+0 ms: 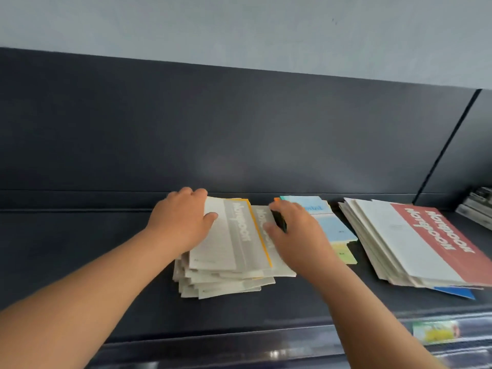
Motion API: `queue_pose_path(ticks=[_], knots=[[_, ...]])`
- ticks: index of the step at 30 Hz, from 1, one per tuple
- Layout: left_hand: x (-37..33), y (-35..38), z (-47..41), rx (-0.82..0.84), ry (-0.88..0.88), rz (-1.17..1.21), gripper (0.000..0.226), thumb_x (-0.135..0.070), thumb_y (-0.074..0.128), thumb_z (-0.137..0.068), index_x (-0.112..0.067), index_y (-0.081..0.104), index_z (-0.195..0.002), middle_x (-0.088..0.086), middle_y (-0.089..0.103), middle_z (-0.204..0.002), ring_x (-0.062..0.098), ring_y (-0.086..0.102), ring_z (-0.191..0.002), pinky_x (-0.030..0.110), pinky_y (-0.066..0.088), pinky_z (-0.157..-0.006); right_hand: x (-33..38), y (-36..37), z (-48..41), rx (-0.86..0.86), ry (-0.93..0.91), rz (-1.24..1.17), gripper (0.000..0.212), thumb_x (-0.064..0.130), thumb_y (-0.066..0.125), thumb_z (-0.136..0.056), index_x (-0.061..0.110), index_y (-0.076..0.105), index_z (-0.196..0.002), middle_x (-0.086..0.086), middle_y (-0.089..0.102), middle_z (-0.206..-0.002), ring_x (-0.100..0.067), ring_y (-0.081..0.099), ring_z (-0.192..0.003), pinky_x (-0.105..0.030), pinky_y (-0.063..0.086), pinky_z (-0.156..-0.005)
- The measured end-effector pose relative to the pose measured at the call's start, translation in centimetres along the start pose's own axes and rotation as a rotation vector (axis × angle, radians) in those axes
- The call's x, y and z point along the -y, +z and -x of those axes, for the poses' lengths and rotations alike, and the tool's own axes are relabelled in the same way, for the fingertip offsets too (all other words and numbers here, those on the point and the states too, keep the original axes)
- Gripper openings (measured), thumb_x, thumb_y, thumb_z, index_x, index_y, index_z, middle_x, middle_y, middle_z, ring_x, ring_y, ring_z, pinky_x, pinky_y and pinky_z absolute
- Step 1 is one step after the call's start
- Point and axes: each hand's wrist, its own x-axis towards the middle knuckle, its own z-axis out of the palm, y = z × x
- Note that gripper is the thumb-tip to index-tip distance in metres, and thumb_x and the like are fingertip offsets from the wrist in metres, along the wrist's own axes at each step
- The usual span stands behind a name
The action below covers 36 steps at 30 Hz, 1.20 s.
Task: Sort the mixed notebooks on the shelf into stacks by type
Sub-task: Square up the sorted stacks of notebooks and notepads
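Observation:
A loose stack of grey-and-white notebooks (pixel 226 262) lies on the dark shelf (pixel 80 249). Its top notebook (pixel 231 235) has a grey band and a yellow spine edge. My left hand (pixel 183 219) grips the far left corner of that top notebook, thumb on the cover. My right hand (pixel 295 233) rests on the right side of the stack, fingers curled at a notebook's far edge; something dark shows under the fingers. A light blue notebook (pixel 332 227) lies just right of that hand. A taller stack topped by a red-and-white notebook (pixel 415 243) sits further right.
The shelf's dark back panel (pixel 239 129) rises right behind the stacks. A blue cover (pixel 458 291) pokes out under the red-topped stack. More stacked items (pixel 476 206) sit at the far right. A price label strip (pixel 434 331) runs along the shelf's front edge.

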Motion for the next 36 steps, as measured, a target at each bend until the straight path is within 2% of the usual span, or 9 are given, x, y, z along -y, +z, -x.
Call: queue_pose_path(ticks=[5,9,11,16,19,21,25,31,36], knots=[[1.7,-0.3,0.5,0.248,-0.268,0.36,0.027,-0.046,0.045,-0.097,-0.019,0.05,-0.095,-0.005,0.056,-0.09,0.016,0.055,-0.083,0.029,0.04,-0.064,1.5,3.4,-0.2,0.276,0.079,0.075,0.056,0.04,0.046,-0.099,0.024,0.03,-0.15,-0.001,0.039,-0.152,-0.025,0.043,-0.134,-0.036,0.037,-0.106],[1.9,1.0,1.1,0.391,-0.416,0.804,0.044,-0.04,0.051,-0.096,-0.009,0.053,-0.128,0.001,0.059,-0.121,0.019,0.051,-0.099,0.031,0.04,-0.081,0.5,5.4,-0.8,0.35,0.091,0.228,0.058,0.045,0.037,-0.099,0.023,0.025,-0.151,-0.002,0.033,-0.155,-0.03,0.027,-0.143,-0.051,0.024,-0.117],[1.6,1.2,1.3,0.358,-0.439,0.833,0.04,-0.035,0.05,-0.097,-0.01,0.053,-0.128,0.002,0.061,-0.117,0.02,0.054,-0.098,0.031,0.041,-0.08,0.3,5.9,-1.0,0.361,0.079,0.221,0.056,0.043,0.036,-0.1,0.023,0.026,-0.151,-0.003,0.031,-0.156,-0.03,0.025,-0.144,-0.051,0.023,-0.117],[0.5,1.2,1.2,0.237,-0.439,0.765,0.019,-0.024,0.05,-0.09,-0.015,0.064,-0.098,0.008,0.069,-0.1,0.022,0.063,-0.082,0.034,0.051,-0.07,0.1,6.4,-1.0,0.363,0.02,0.129,0.05,0.035,0.039,-0.101,0.017,0.033,-0.147,-0.012,0.037,-0.147,-0.033,0.038,-0.133,-0.044,0.036,-0.108],[-0.5,1.2,1.2,0.122,-0.452,0.785,0.012,-0.02,0.053,-0.087,-0.019,0.063,-0.094,0.003,0.069,-0.094,0.023,0.065,-0.086,0.038,0.054,-0.076,-0.3,6.4,-1.1,0.372,-0.017,0.131,0.05,0.035,0.037,-0.102,0.015,0.032,-0.147,-0.013,0.037,-0.147,-0.033,0.039,-0.132,-0.043,0.036,-0.107],[-1.0,1.3,1.0,0.071,-0.517,0.923,0.01,-0.019,0.059,-0.087,-0.016,0.06,-0.097,0.003,0.066,-0.093,0.022,0.064,-0.084,0.036,0.053,-0.07,-0.5,6.3,-1.1,0.37,-0.029,0.115,0.048,0.035,0.036,-0.103,0.014,0.034,-0.146,-0.013,0.039,-0.146,-0.032,0.041,-0.131,-0.042,0.036,-0.105],[-0.9,0.7,1.0,0.23,-0.703,1.294,0.025,-0.019,0.068,-0.086,-0.007,0.064,-0.107,0.01,0.071,-0.099,0.028,0.067,-0.089,0.036,0.05,-0.075,-0.9,6.1,-1.0,0.387,-0.027,0.089,0.046,0.036,0.035,-0.103,0.014,0.036,-0.144,-0.011,0.04,-0.146,-0.032,0.04,-0.133,-0.043,0.034,-0.107],[-0.5,0.4,1.0,0.408,-0.683,1.266,0.022,-0.014,0.068,-0.086,-0.007,0.065,-0.106,0.012,0.073,-0.099,0.032,0.068,-0.097,0.048,0.051,-0.094,-0.8,6.3,-1.3,0.479,-0.08,0.235,0.051,0.041,0.03,-0.103,0.019,0.026,-0.149,-0.009,0.025,-0.157,-0.031,0.036,-0.139,-0.045,0.039,-0.109],[0.1,1.6,0.8,0.393,-0.668,1.291,0.023,-0.002,0.067,-0.084,-0.004,0.066,-0.107,0.013,0.072,-0.096,0.028,0.068,-0.086,0.039,0.056,-0.076,0.4,5.4,-1.4,0.444,-0.023,0.127,0.054,0.043,0.033,-0.103,0.025,0.022,-0.153,-0.001,0.028,-0.158,-0.027,0.039,-0.138,-0.042,0.037,-0.111]])
